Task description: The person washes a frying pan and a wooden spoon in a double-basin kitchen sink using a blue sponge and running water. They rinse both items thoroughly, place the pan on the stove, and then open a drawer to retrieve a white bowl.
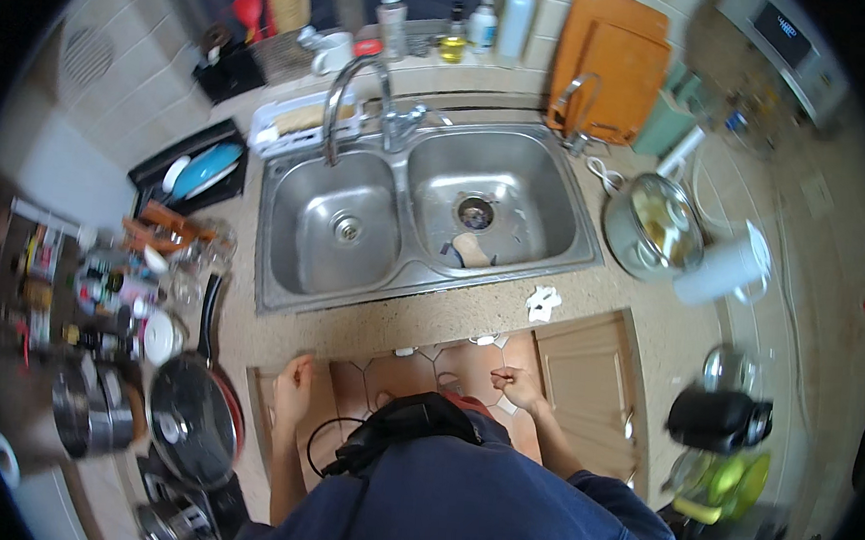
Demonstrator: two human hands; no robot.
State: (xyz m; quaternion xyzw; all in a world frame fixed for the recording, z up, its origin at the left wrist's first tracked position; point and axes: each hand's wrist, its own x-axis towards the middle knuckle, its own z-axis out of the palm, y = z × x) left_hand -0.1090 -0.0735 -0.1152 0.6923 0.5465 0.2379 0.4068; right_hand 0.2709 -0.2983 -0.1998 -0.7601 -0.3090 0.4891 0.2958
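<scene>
My left hand (294,387) hangs at the counter's front edge, fingers curled in, with nothing seen in it. In front of the open floor gap, my right hand (516,387) is closed and also appears to hold nothing. A double stainless steel sink (399,226) lies ahead of both hands. In its right basin, a tan sponge (471,250) rests near the front wall, below a drain (476,212) with dark scraps around it. A crumpled white tissue (544,303) is on the counter above my right hand.
A lidded frying pan (192,422) stands at left, its handle pointing towards the sink. At right are a lidded pot (654,227), a white pitcher (726,268) and a black container (715,419). An arched faucet (356,76) rises behind the sink; orange cutting boards (608,64) lean behind.
</scene>
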